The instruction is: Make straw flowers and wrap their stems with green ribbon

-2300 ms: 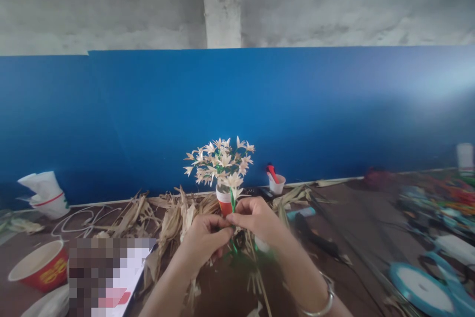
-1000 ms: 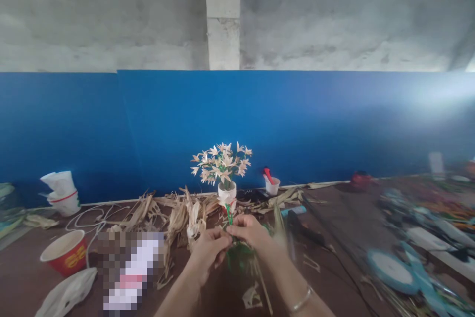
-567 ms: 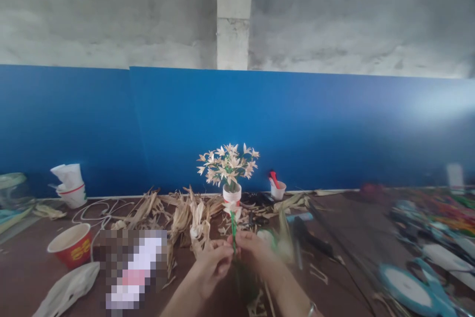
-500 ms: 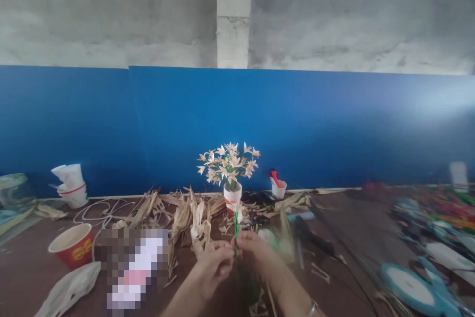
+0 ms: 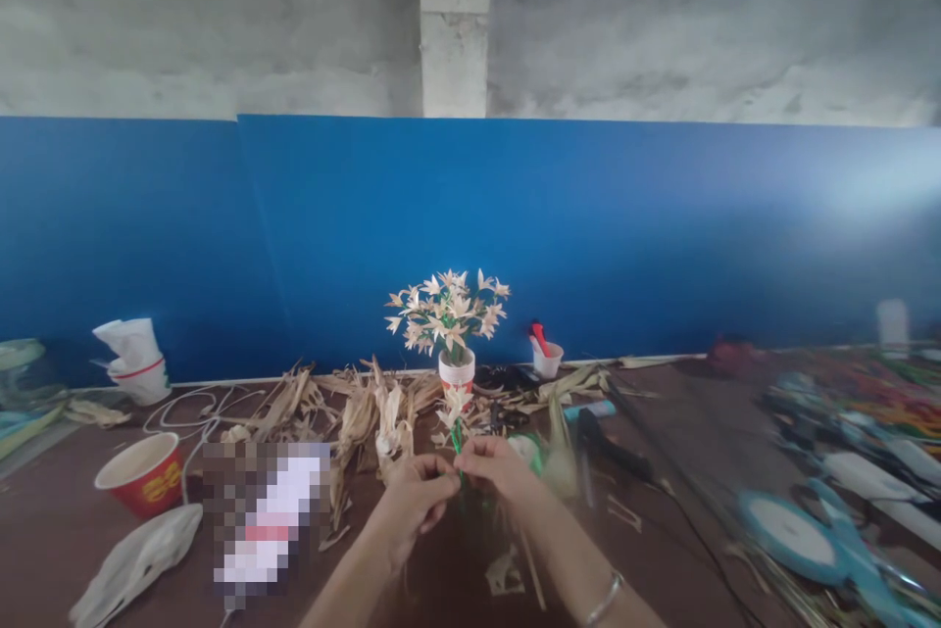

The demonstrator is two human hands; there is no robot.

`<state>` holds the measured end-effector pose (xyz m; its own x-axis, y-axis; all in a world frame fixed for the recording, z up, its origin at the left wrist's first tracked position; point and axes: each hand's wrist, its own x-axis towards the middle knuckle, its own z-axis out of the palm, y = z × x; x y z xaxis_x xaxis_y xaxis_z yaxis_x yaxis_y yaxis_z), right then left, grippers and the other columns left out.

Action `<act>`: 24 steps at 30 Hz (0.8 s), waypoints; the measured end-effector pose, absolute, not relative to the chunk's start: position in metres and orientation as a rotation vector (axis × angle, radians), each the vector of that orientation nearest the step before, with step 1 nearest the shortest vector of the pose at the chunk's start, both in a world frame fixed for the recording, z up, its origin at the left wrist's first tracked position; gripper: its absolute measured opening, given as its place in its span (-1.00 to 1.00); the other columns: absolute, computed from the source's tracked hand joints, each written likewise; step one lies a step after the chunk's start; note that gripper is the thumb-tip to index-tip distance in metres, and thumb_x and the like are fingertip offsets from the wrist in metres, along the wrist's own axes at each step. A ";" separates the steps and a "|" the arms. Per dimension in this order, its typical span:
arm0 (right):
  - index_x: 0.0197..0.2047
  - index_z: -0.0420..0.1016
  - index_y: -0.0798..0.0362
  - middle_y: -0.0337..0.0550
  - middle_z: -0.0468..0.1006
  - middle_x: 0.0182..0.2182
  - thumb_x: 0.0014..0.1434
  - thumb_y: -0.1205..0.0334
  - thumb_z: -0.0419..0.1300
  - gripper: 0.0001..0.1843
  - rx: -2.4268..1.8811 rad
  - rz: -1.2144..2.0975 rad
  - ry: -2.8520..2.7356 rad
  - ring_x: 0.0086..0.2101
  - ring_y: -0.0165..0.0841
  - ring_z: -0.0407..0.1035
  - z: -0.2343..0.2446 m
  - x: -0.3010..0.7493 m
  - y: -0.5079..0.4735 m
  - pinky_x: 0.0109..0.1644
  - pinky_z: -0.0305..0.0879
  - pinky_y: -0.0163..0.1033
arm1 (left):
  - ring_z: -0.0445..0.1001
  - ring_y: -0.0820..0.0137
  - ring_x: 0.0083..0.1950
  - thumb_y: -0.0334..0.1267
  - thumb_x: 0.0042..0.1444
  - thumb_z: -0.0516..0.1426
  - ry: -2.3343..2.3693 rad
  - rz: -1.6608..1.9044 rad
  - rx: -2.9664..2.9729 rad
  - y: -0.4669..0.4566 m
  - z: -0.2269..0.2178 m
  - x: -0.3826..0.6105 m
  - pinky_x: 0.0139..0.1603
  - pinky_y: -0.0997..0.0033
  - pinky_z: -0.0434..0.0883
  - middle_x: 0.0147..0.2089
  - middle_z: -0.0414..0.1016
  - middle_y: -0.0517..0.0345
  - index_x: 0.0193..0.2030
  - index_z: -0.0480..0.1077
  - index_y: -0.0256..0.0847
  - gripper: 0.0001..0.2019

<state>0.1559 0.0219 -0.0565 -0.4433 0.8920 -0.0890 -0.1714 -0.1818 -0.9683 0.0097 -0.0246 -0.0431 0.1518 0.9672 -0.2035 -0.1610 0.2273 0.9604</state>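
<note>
My left hand [image 5: 413, 497] and my right hand [image 5: 494, 464] meet over the brown table [image 5: 676, 471], fingers pinched together on the green stem of a small pale flower [image 5: 454, 410]. The flower head stands just above my fingertips. Right behind it a red and white cup [image 5: 457, 368] holds a bouquet of similar pale flowers [image 5: 445, 308]. A silver bracelet [image 5: 604, 600] circles my right wrist.
Dry husk strips [image 5: 353, 408] lie heaped left of the cup. A red paper bowl [image 5: 141, 473], stacked cups [image 5: 134, 359] and a white cord [image 5: 183, 412] sit at the left. A small cup with a red tool [image 5: 545, 354] stands behind. Ribbon spools [image 5: 790, 535] clutter the right. A blue wall panel [image 5: 588, 236] backs the table.
My hands have stayed pinched on the stem, dropping lower and further from me than 2.3 s ago, then lifting slightly. The camera has shifted a little.
</note>
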 end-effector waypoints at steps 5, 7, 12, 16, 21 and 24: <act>-0.63 0.35 0.12 -0.40 0.27 -0.78 -0.31 -0.04 0.40 -0.57 -0.920 1.673 -1.344 -0.71 -0.60 0.01 -0.050 0.156 0.019 -0.61 -0.14 -0.40 | -0.09 0.69 -0.84 -0.11 -0.27 0.29 1.078 1.004 0.972 -0.027 -0.040 0.010 -0.80 0.60 -0.25 -0.83 0.07 0.49 -0.57 0.26 -0.21 -0.70; -0.63 0.34 0.11 -0.40 0.26 -0.77 -0.32 -0.06 0.40 -0.56 -0.924 1.647 -1.360 -0.70 -0.60 0.02 -0.049 0.156 0.019 -0.60 -0.14 -0.39 | -0.09 0.68 -0.86 -0.06 -0.28 0.29 1.082 1.002 0.958 -0.027 -0.041 0.010 -0.81 0.59 -0.26 -0.84 0.07 0.49 -0.56 0.28 -0.21 -0.68; -0.64 0.31 0.09 -0.40 0.23 -0.77 -0.29 -0.08 0.38 -0.55 -0.955 1.608 -1.408 -0.71 -0.59 -0.03 -0.049 0.156 0.020 -0.61 -0.17 -0.38 | -0.04 0.69 -0.84 -0.07 -0.28 0.30 1.091 1.030 0.932 -0.024 -0.045 0.011 -0.80 0.61 -0.21 -0.82 0.11 0.47 -0.58 0.26 -0.22 -0.66; -0.64 0.28 0.08 -0.41 0.21 -0.76 -0.26 -0.11 0.35 -0.54 -0.969 1.573 -1.438 -0.71 -0.59 -0.07 -0.045 0.156 0.018 -0.61 -0.19 -0.36 | -0.08 0.70 -0.83 -0.04 -0.34 0.31 1.066 1.041 0.899 -0.025 -0.042 0.011 -0.80 0.61 -0.22 -0.81 0.05 0.50 -0.59 0.22 -0.20 -0.62; -0.65 0.23 0.05 -0.42 0.17 -0.74 -0.27 -0.14 0.32 -0.52 -0.978 1.498 -1.466 -0.67 -0.57 -0.04 -0.040 0.153 0.014 -0.57 -0.11 -0.36 | -0.12 0.72 -0.81 -0.04 -0.27 0.29 1.021 1.049 0.892 -0.030 -0.038 0.011 -0.78 0.61 -0.24 -0.77 0.08 0.50 -0.53 0.27 -0.22 -0.65; -0.65 0.26 0.05 -0.39 0.21 -0.72 -0.26 -0.14 0.31 -0.54 -1.019 1.430 -1.507 -0.66 -0.54 0.01 -0.042 0.152 0.015 -0.56 -0.06 -0.35 | -0.13 0.71 -0.83 -0.05 -0.29 0.31 1.018 1.048 0.911 -0.028 -0.038 0.009 -0.78 0.59 -0.27 -0.82 0.05 0.49 -0.56 0.27 -0.23 -0.64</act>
